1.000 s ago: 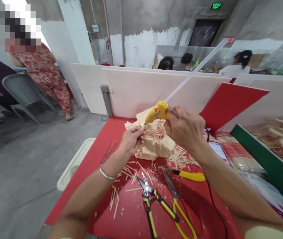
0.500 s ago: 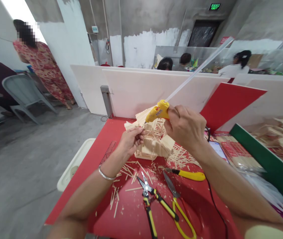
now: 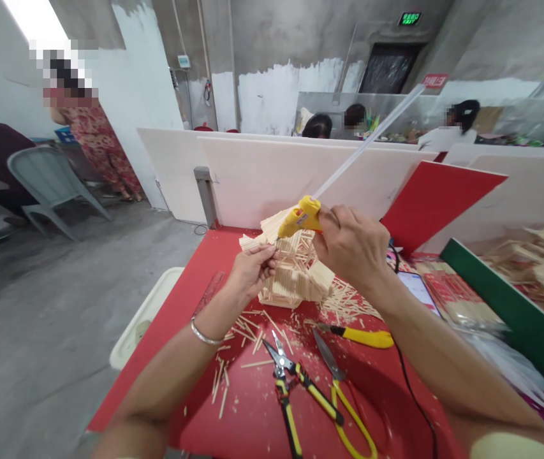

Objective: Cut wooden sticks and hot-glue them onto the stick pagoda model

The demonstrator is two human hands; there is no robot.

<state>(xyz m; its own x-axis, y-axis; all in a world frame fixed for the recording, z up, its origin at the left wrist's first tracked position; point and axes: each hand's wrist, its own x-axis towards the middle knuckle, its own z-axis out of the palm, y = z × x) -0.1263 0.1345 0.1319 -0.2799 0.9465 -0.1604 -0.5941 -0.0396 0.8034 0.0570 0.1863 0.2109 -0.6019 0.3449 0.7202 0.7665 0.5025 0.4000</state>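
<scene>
My right hand [image 3: 355,245] is wrapped round a yellow glue gun [image 3: 300,217], with a long clear glue stick [image 3: 367,143] rising from its back. The gun's nozzle points down and left, right by the fingertips of my left hand [image 3: 255,268]. Those fingers are pinched together at the left side of a small model built of thin wooden sticks [image 3: 288,284]. What they pinch is too small to make out. The model stands on the red table, its slatted panels pale and partly hidden by both hands.
Nearer me on the red table [image 3: 195,395] lie black-and-yellow shears [image 3: 284,363], yellow-handled scissors [image 3: 341,395] and a yellow-handled cutter [image 3: 367,336]. Loose sticks [image 3: 348,299] are scattered around. A phone [image 3: 418,290] and a green board [image 3: 506,299] lie right; white panels [image 3: 300,169] stand behind.
The glue gun and my right hand have shifted slightly left and down, bringing the nozzle closer to my left fingertips. My left hand and the model stay nearly still.
</scene>
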